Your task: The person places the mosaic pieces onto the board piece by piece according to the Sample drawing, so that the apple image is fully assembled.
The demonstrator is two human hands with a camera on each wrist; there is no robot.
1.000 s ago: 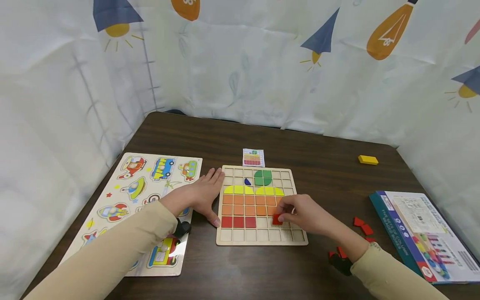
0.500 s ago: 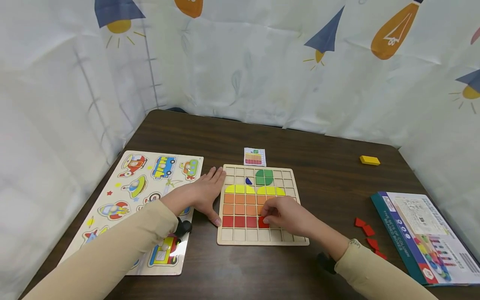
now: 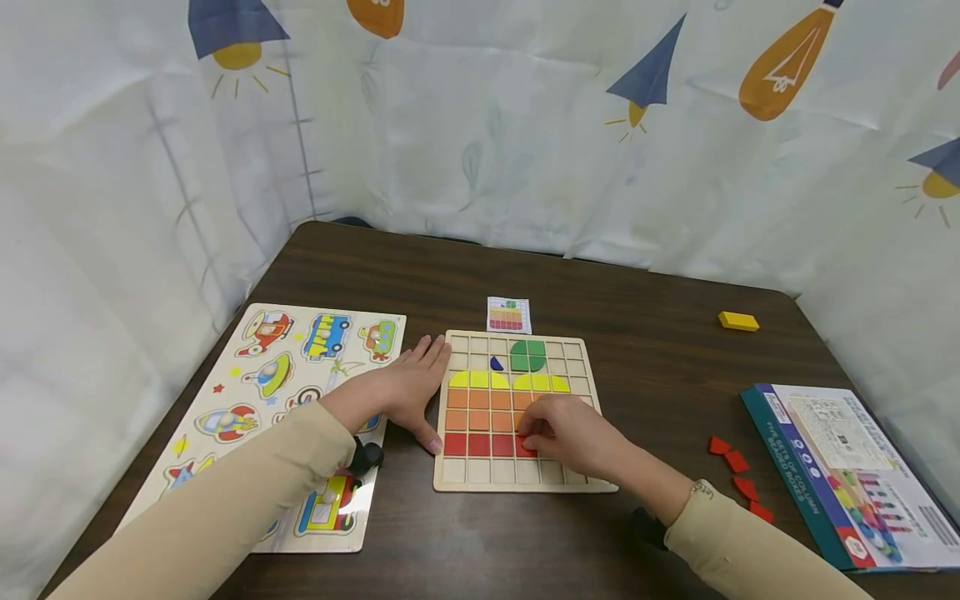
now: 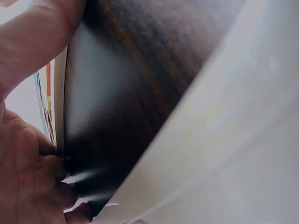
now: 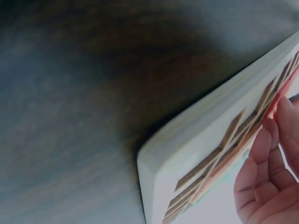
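Observation:
In the head view a wooden grid board [image 3: 491, 472] lies mid-table, with rows of yellow, orange and red pieces, a green group and a small blue piece. My left hand [image 3: 411, 390] rests along the board's left edge, fingers straight and thumb at the lower left. My right hand [image 3: 570, 427] is over the board and pinches a red tile [image 3: 527, 447] at the fourth cell of the red row. The tile is partly hidden under the fingers. The right wrist view shows the right thumb and fingertips [image 5: 260, 140] close to the red row.
A small pattern card [image 3: 508, 315] lies behind the board. To the left is a vehicle puzzle board [image 3: 247, 379]. Several loose red pieces [image 3: 744, 487] lie at right, beside a blue-and-white box [image 3: 862, 475]. A yellow block [image 3: 738, 321] sits at the back right.
My right hand has moved left over the board with the red tile, to the cell beside the three other red tiles, and then stayed there. The left hand has kept its place.

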